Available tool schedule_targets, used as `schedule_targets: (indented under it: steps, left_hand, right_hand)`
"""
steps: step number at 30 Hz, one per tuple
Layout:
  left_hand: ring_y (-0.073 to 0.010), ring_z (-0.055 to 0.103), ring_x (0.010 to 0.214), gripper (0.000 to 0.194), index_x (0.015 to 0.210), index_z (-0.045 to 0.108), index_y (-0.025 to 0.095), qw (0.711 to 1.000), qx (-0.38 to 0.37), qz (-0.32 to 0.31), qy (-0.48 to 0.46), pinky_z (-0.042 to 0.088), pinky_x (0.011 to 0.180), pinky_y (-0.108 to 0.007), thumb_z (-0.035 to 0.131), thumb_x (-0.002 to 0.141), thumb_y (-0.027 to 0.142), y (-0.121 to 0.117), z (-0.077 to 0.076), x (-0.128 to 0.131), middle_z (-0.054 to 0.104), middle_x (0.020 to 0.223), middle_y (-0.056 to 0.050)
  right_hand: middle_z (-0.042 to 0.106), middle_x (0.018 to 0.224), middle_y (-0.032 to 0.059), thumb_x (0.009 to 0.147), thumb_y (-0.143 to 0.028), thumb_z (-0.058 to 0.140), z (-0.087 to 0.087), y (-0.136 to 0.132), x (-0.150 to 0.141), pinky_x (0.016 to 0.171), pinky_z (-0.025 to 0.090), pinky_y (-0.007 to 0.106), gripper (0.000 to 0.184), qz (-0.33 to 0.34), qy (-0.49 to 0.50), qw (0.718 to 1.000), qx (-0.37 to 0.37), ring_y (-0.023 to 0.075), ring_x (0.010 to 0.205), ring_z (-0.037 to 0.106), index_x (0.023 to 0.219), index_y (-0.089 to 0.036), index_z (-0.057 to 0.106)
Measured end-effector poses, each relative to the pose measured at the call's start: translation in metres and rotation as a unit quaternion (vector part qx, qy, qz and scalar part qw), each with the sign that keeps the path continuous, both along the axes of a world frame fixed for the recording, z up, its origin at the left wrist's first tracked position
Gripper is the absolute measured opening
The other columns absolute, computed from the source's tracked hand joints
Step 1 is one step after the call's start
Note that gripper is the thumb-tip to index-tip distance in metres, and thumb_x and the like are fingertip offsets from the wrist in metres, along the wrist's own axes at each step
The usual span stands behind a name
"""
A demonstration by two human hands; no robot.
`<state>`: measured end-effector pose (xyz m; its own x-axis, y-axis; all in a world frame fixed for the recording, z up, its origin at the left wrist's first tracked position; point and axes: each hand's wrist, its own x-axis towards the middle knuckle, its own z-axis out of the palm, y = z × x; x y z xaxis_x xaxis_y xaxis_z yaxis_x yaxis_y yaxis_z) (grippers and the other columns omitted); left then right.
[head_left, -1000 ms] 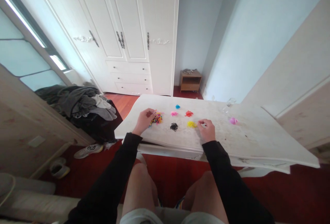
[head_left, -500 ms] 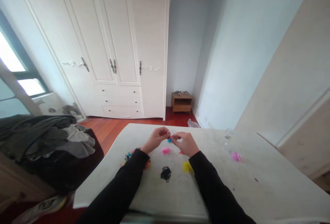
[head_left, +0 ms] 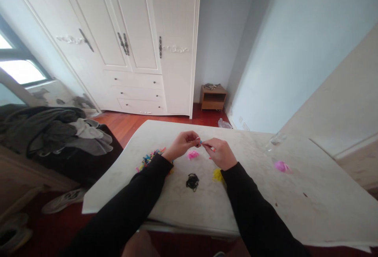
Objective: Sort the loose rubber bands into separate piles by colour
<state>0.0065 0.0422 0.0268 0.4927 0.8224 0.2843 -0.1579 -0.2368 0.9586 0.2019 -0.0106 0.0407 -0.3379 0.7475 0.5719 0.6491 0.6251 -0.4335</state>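
My left hand (head_left: 183, 145) and my right hand (head_left: 221, 153) meet above the far part of the white table (head_left: 251, 194). Both pinch at a small blue band-like piece (head_left: 201, 142), mostly covered by the fingertips; its exact kind is too small to tell. Just below lies a pink pile of bands (head_left: 193, 155). Black looped rubber bands (head_left: 192, 182) rest nearer to me. A yellow pile (head_left: 217, 175) is partly under my right wrist, and a bit of red (head_left: 213, 150) shows by that hand. Mixed-colour bands (head_left: 149, 158) are heaped beside my left forearm.
On the right of the table are a pink-purple bundle (head_left: 282, 166) and a clear plastic object (head_left: 275, 142). Dark clothes (head_left: 44, 131) are piled at left. Beyond the table stand a white wardrobe (head_left: 177, 79) and a small wooden cabinet (head_left: 213, 98).
The view has tipped downward, so the table shows more of its near edge. My hands stay together; the blue piece, more visible before, is now largely covered by my fingertips.
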Motion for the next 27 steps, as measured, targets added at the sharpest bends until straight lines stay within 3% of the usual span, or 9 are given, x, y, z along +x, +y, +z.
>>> schedule_targets:
  steps: [7, 12, 15, 18, 23, 27]
  left_hand:
    - [-0.012, 0.064, 0.064, 0.04, 0.081, 0.062, 0.014, 1.0, 0.011, 0.017, -0.012, 0.053, 0.068, -0.027, 0.082, 0.077, 0.049, 0.002, 0.006, -0.004, 0.065, 0.068, -0.001]
    - [-0.0116, 0.065, 0.065, 0.033, 0.083, 0.061, 0.013, 0.998, 0.032, 0.055, 0.012, 0.054, 0.067, -0.025, 0.079, 0.082, 0.041, 0.002, 0.01, -0.011, 0.067, 0.072, -0.002]
    - [-0.0118, 0.066, 0.062, 0.027, 0.097, 0.063, 0.015, 0.996, 0.056, 0.055, 0.03, 0.053, 0.063, -0.024, 0.076, 0.083, 0.033, 0.0, 0.009, -0.012, 0.063, 0.07, 0.003]
    - [-0.0111, 0.065, 0.06, 0.035, 0.119, 0.063, 0.016, 0.995, 0.075, 0.036, 0.051, 0.054, 0.062, -0.024, 0.071, 0.087, 0.028, -0.003, 0.007, -0.012, 0.058, 0.069, 0.005]
    - [-0.0103, 0.065, 0.061, 0.02, 0.092, 0.075, 0.011, 0.987, 0.107, 0.037, 0.112, 0.053, 0.06, -0.022, 0.069, 0.089, 0.03, -0.004, 0.007, -0.011, 0.064, 0.073, -0.002]
    - [-0.0118, 0.067, 0.063, 0.022, 0.09, 0.077, 0.012, 0.983, 0.123, 0.053, 0.128, 0.054, 0.062, -0.023, 0.075, 0.085, 0.033, -0.004, 0.003, -0.01, 0.067, 0.075, -0.004]
  right_hand:
    - [0.079, 0.084, 0.0062, 0.09, -0.017, 0.064, 0.001, 0.003, 0.002, 0.074, 0.052, 0.03, 0.015, -0.037, 0.04, 0.998, -0.026, 0.0199, 0.076, 0.072, 0.086, -0.019, 0.079]
    - [0.078, 0.083, 0.0053, 0.089, -0.016, 0.064, 0.003, 0.004, 0.005, 0.072, 0.051, 0.028, 0.015, -0.055, 0.061, 0.996, -0.036, 0.0181, 0.073, 0.071, 0.086, -0.018, 0.078]
    - [0.078, 0.083, 0.0058, 0.089, -0.017, 0.064, 0.003, 0.004, 0.006, 0.072, 0.051, 0.029, 0.015, -0.059, 0.058, 0.996, -0.041, 0.0183, 0.073, 0.07, 0.086, -0.017, 0.079]
    - [0.078, 0.083, 0.0062, 0.089, -0.017, 0.064, 0.003, 0.004, 0.005, 0.071, 0.051, 0.029, 0.014, -0.064, 0.056, 0.995, -0.046, 0.0182, 0.072, 0.07, 0.087, -0.016, 0.079]
    - [0.078, 0.082, 0.0059, 0.088, -0.017, 0.065, 0.002, 0.004, 0.004, 0.071, 0.051, 0.029, 0.014, -0.065, 0.051, 0.995, -0.05, 0.0182, 0.071, 0.07, 0.086, -0.017, 0.079]
    - [0.078, 0.081, 0.0058, 0.089, -0.018, 0.066, -0.001, 0.004, 0.003, 0.07, 0.05, 0.029, 0.014, -0.064, 0.047, 0.995, -0.056, 0.0184, 0.071, 0.07, 0.087, -0.017, 0.079]
